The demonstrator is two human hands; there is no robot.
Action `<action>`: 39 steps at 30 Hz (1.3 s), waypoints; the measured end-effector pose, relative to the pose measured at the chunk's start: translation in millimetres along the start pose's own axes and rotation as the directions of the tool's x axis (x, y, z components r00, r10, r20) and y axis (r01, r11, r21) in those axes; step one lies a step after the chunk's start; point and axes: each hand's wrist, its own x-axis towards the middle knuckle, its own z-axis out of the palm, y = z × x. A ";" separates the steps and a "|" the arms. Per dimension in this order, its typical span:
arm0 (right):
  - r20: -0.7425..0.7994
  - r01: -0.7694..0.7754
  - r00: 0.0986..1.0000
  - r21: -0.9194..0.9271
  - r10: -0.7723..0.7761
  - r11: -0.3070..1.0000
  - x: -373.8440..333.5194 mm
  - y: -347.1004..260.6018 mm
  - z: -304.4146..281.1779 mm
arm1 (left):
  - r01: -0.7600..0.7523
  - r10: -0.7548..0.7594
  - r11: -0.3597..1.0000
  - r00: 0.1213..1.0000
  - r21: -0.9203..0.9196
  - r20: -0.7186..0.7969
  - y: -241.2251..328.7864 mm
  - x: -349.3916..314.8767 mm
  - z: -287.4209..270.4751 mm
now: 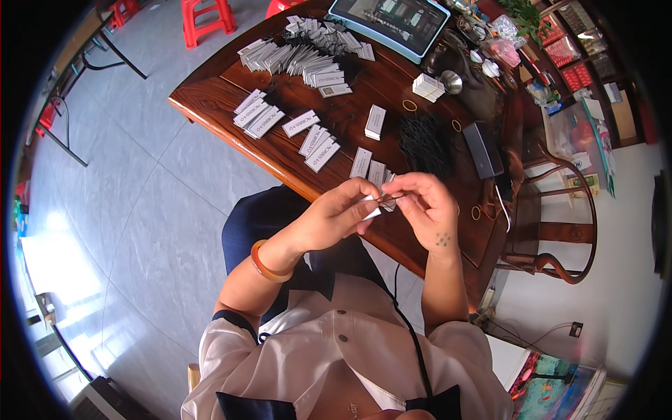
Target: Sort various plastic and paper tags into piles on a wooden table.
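Observation:
Close to the table's front edge, my left hand point(334, 215) pinches a small white hang tag point(372, 210) between thumb and fingers. My right hand point(428, 208) meets it at the tag's end, its thumb and forefinger closed on a thin black string point(394, 198). Fingers cover much of the tag, so whether the string passes through it cannot be seen. Just beyond my hands lie loose tags point(360, 163), partly hidden by my fingers. A short stack of tags point(375, 122) sits farther off, beside a heap of black strings point(424, 145).
Strung tags lie in a large pile point(301, 64) at the far left of the wooden table point(231, 80), with smaller groups point(258, 114) nearer. A tablet point(392, 24) stands at the back. A dark power bank point(483, 150) with a white cable, rubber bands and a chair point(570, 231) are rightward.

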 end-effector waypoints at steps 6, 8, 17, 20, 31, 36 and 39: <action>0.027 0.137 0.991 -0.258 -0.135 0.956 2.1 -12.1 9.1 | -0.009 0.010 1.000 0.999 0.026 -0.039 2.3 -0.9 2.0; 0.049 0.294 0.950 -0.478 -0.309 0.828 3.3 -13.1 12.4 | -0.001 0.013 0.988 0.997 0.152 -0.075 0.7 -1.6 3.6; -0.223 0.241 0.920 -0.324 -0.321 0.915 -4.9 4.8 27.3 | -0.146 0.243 0.826 0.964 0.544 -0.110 -8.4 0.8 15.2; -0.440 0.232 0.885 0.127 -0.155 0.964 -0.1 10.9 18.1 | -0.161 0.230 0.842 0.971 0.514 -0.071 -13.6 2.1 12.9; 0.004 -0.161 0.984 0.443 0.178 0.882 1.3 17.1 6.1 | -0.012 0.064 0.943 0.987 0.333 -0.145 -3.5 1.8 7.9; -0.129 -0.229 0.945 0.396 0.301 0.889 -1.6 18.9 13.8 | -0.098 0.145 0.926 0.984 0.363 -0.105 -13.0 1.6 8.5; -0.124 -0.152 0.973 0.290 0.195 0.945 -5.4 12.7 20.5 | -0.129 0.229 0.853 0.963 0.505 -0.142 -10.1 1.6 10.5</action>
